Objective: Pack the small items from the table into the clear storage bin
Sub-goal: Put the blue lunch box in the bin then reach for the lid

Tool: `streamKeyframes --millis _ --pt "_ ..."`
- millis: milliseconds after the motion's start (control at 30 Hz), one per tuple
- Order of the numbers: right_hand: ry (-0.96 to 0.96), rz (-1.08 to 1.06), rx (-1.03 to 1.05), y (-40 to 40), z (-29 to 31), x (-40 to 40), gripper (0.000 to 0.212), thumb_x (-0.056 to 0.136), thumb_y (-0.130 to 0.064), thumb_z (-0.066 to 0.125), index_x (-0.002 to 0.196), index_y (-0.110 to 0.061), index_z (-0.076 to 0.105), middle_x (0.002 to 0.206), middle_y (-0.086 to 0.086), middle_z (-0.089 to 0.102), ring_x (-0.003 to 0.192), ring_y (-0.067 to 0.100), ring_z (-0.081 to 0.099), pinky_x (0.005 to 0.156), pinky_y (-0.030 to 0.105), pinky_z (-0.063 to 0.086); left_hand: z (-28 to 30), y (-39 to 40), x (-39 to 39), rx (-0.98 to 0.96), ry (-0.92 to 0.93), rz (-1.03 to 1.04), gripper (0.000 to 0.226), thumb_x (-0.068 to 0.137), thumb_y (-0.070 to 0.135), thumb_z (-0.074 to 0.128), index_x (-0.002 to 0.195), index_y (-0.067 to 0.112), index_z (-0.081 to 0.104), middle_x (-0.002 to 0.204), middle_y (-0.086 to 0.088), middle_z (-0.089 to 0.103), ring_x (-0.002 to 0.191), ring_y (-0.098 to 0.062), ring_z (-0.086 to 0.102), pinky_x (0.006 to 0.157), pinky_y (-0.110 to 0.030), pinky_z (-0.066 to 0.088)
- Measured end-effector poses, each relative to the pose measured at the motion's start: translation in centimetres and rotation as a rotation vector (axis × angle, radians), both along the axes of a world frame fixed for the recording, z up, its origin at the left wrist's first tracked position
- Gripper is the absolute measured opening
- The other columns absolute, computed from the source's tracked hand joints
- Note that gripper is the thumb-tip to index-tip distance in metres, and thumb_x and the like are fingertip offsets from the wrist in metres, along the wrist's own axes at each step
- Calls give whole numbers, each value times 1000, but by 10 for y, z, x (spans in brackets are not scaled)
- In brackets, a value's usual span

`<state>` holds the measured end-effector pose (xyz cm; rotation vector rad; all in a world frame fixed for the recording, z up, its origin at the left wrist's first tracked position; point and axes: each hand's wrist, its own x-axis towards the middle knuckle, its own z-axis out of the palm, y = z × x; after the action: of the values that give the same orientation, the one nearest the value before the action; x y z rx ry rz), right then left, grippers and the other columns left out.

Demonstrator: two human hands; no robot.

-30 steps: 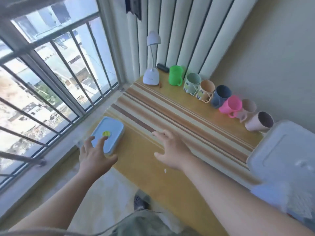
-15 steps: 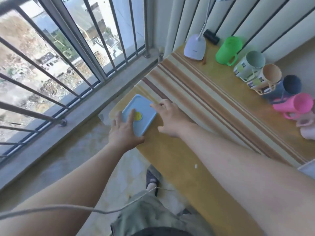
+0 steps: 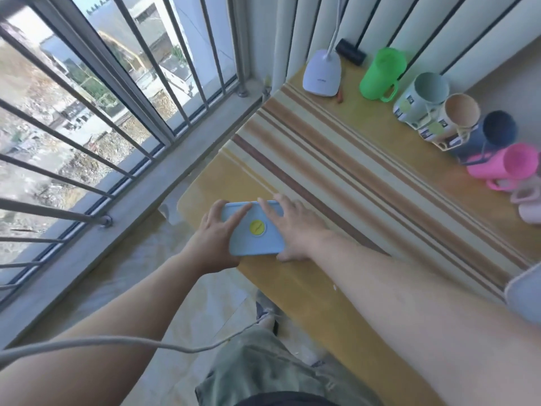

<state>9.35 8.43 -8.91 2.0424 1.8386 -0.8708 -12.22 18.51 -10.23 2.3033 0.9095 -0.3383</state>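
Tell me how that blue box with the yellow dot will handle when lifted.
The blue box looks like rigid plastic, so it probably won't flex. Being flat, it's unlikely to roll. Its smooth lid may be slippery, which fits the left hand and right hand gripping opposite sides.

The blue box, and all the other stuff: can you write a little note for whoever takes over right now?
Left hand grips the blue box from its left edge, fingers over the lid.
Right hand holds its right side.
The box is at the table's near-left corner.
The mugs stand in a row along the far side.
The clear bin's corner shows at the right edge.
Done: nothing visibly packed.
Left: carry the box to the bin, then the mugs.
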Motion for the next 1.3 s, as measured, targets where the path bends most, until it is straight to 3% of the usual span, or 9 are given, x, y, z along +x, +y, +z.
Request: streamKeyframes --millis 233,367,467,600,700,867,1000,1200,1300 --pt "113 -230 199 -62 24 35 136 67 -42 86 162 -45 -12 167 -1 -1 147 34 24 99 43 50 46 -18 45 69 -140 -72 121 59 36 80 158 50 13 158 -2 20 137 -39 37 104 -51 46" --pt "110 -476 398 -158 84 87 135 62 -49 85 158 -47 -11 164 -9 3 147 31 22 113 49 44 100 -62 120 102 -362 -291 117 62 34 84 160 40 20 160 -1 27 133 -36 38 107 -49 39" --pt "-6 -622 543 -255 135 118 135 62 -66 85 165 -41 2 165 0 15 142 34 34 112 48 43 143 -126 186 124 -535 -482 113 63 30 86 160 28 28 160 -6 32 136 -33 37 110 -45 35" --pt "-180 -789 694 -405 180 129 123 64 -55 78 167 -28 15 164 8 24 137 38 40 116 45 39 182 -244 259 91 -666 -704 111 65 36 86 160 19 32 160 -9 35 139 -31 41 110 -39 33" --pt "-238 -941 701 -521 192 122 119 62 -53 74 165 -33 16 164 4 23 132 38 42 108 46 43 190 -348 291 25 -722 -853 109 66 32 89 158 14 34 158 -10 37 140 -32 43 110 -44 39" --pt "-247 -1106 591 -686 190 124 120 59 -55 74 163 -43 16 166 -10 19 141 32 39 107 50 47 182 -508 322 -100 -694 -977 104 72 52 80 160 25 32 160 -14 35 143 -32 42 111 -47 40" --pt "-266 -1192 569 -779 179 144 118 56 -53 77 160 -44 22 166 -16 15 146 26 32 109 46 46 171 -597 348 -177 -589 -945 96 75 37 83 156 39 33 166 -2 23 135 -26 52 104 -44 49" --pt "-201 -1193 493 -837 133 183 113 63 -57 85 159 -46 25 168 -10 2 145 37 34 108 42 47 142 -669 379 -133 -332 -921 83 82 46 71 157 39 34 168 -1 10 132 -31 52 103 -36 47" --pt "-95 -1214 347 -842 104 189 113 66 -40 79 161 -51 21 170 -17 -10 152 36 27 117 43 43 118 -677 374 -57 -187 -946 87 88 33 72 160 42 23 169 -2 -4 126 -32 56 100 -35 51"
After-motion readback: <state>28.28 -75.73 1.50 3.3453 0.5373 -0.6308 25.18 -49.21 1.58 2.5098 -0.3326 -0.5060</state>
